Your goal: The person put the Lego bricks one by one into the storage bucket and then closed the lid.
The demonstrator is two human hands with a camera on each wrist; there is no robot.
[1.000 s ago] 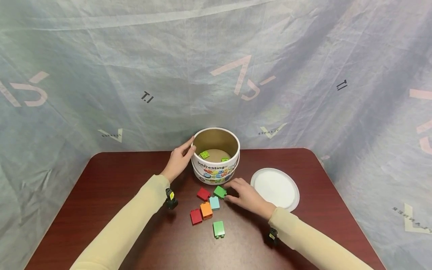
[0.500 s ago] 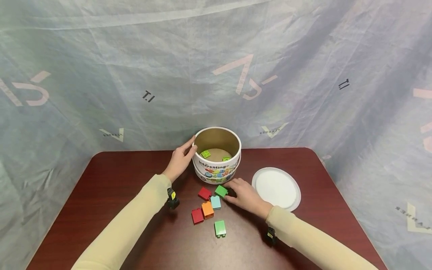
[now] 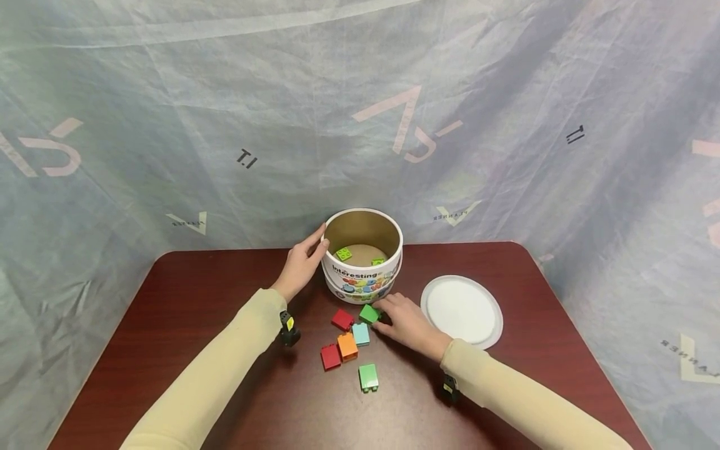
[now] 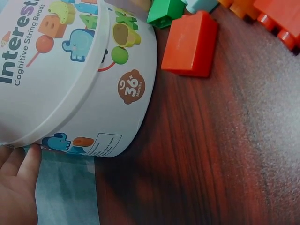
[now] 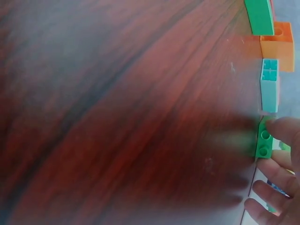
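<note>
My left hand (image 3: 300, 267) rests against the left side of a white printed bucket (image 3: 360, 281), its fingers fairly straight at the rim. In the left wrist view, the fingertips (image 4: 30, 161) touch the bucket's outer wall. Just in front of the bucket, my right hand (image 3: 409, 322) pinches a green building block (image 3: 369, 314) between thumb and index finger. The right wrist view shows this green block (image 5: 264, 139) on the table with the thumb at one end and the index finger at the other. Two lime-green blocks (image 3: 344, 254) lie inside the bucket.
Near the right hand lie a light-blue block (image 3: 360, 334), an orange block (image 3: 347, 346), two red blocks (image 3: 330, 357) and another green block (image 3: 368, 377). A white round lid (image 3: 461, 310) lies flat at the right. Grey printed cloth (image 3: 253, 125) hangs behind the table (image 3: 214, 300).
My right hand has moved slightly left, and its thumb and index finger have come together on the green block. The left hand stays at the bucket.
</note>
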